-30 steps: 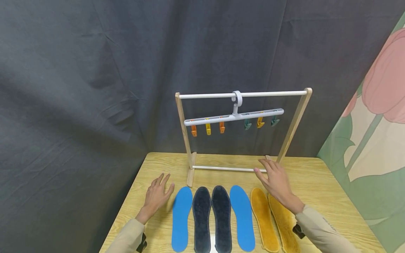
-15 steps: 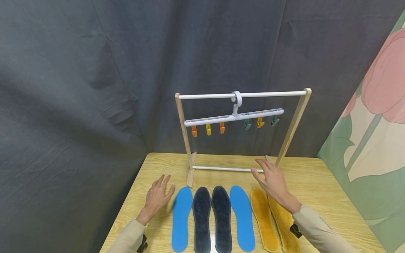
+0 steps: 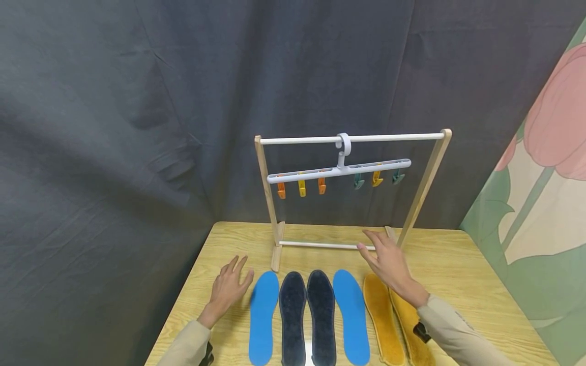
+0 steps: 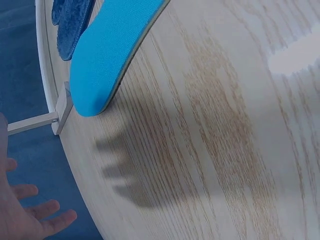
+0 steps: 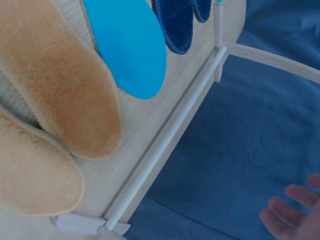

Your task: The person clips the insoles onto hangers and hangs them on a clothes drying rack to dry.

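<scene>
Left hand (image 3: 227, 287) hovered, fingers spread, beside a blue insole (image 3: 263, 320); right hand (image 3: 390, 263), also spread, hovered near yellow insoles (image 3: 383, 325).

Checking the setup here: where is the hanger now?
In the head view, right of centre, the hanger hooks over the white top bar of the rack, higher in the picture than the insoles on the table.

six insoles (image 3: 292, 315) lie in a row on the table (image 3: 480, 295), before the rack (image 3: 267, 188) from which a hanger (image 3: 341, 170) hangs.
</scene>
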Motion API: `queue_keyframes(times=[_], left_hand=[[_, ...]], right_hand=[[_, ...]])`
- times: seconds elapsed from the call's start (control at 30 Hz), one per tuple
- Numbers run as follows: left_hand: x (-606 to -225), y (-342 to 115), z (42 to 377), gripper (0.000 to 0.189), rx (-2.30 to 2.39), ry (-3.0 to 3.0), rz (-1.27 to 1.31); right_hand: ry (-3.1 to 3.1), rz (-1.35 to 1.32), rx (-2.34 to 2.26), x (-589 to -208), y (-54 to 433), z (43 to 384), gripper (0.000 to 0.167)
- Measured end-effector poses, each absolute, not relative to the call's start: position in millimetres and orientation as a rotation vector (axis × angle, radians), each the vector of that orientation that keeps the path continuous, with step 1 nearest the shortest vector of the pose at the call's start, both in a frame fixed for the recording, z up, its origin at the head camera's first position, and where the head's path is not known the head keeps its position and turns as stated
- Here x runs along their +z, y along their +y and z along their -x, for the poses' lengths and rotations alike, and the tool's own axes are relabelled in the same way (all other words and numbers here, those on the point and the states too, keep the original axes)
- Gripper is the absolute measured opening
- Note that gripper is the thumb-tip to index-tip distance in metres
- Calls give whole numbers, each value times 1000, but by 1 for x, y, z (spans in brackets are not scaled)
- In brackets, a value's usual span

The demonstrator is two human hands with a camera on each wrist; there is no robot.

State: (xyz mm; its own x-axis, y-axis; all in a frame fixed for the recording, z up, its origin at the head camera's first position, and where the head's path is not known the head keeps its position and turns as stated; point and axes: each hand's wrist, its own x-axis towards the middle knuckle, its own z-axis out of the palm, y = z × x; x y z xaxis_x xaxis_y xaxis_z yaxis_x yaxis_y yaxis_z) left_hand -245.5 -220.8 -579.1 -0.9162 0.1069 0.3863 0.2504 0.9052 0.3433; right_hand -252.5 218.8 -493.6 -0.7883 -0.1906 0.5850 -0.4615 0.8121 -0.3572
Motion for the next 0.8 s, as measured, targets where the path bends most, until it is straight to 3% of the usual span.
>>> queue_keyframes(times=[0.8], left_hand=[[-581, -216, 239, 54, -539, -2711, 302]], right_hand=[[-2476, -503, 741, -484, 203, 252, 52]])
